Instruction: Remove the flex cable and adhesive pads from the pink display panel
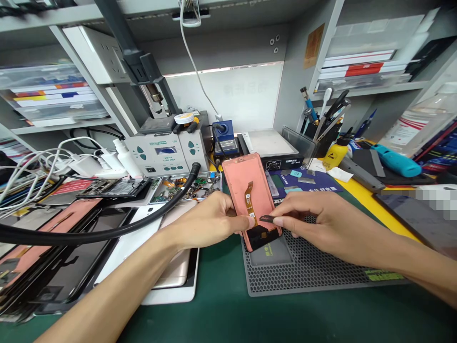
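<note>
My left hand (217,216) is closed on a phone screen panel (237,183) by its left edge, thumb on its back. The panel's back is salmon pink with a black lower strip, and it tilts above the mat. An orange-brown flex cable (248,197) runs down its middle, its lower end by my left thumb. Between thumb and fingers, my right hand (310,221) pinches a small dark flat piece (266,218), perhaps a blade; its exact kind is unclear. That piece is over the panel's lower right part; whether it touches is hard to see.
Under the panel lies a grey honeycomb mat (271,281) on the green bench top (221,305). Phones and panels are stacked at left, with a black hose (107,236) arching over them. Behind stand a grey soldering station (167,152), a parts tray (178,188) and a flat-topped device (271,147).
</note>
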A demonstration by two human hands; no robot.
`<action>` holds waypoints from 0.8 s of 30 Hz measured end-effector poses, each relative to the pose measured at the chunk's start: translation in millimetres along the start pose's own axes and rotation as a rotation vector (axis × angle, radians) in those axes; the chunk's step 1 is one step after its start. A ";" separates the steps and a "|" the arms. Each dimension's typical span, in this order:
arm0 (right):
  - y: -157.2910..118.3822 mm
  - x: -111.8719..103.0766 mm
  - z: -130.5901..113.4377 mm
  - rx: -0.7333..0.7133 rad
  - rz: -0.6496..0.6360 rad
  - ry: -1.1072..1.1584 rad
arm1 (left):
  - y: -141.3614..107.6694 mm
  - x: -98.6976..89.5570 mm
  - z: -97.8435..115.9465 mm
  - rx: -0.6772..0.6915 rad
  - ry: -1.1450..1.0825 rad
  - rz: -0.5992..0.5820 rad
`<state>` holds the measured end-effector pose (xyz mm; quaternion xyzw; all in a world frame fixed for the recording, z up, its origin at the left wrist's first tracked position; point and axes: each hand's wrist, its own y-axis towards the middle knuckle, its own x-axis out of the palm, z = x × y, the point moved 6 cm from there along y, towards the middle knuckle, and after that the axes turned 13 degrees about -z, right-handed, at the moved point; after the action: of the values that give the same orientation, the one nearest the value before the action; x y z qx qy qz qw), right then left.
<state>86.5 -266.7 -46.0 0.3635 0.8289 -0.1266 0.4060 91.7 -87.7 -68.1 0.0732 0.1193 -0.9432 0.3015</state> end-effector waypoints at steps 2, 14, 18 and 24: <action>0.9 2.3 0.2 0.017 -0.032 0.021 | 0.3 0.3 1.2 0.005 0.003 -0.002; 2.6 8.8 0.9 0.091 -0.077 -0.034 | 2.7 -0.4 0.2 -0.033 -0.058 -0.002; 3.7 9.7 -0.2 0.081 -0.065 -0.037 | 3.0 -0.3 -0.2 -0.035 -0.073 -0.004; 1.9 10.5 3.1 0.135 -0.007 0.053 | 2.1 1.3 2.0 -0.037 -0.059 -0.014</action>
<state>85.4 -261.7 -55.9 0.3903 0.8302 -0.1741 0.3580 91.8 -90.7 -66.8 0.0389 0.1282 -0.9447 0.2993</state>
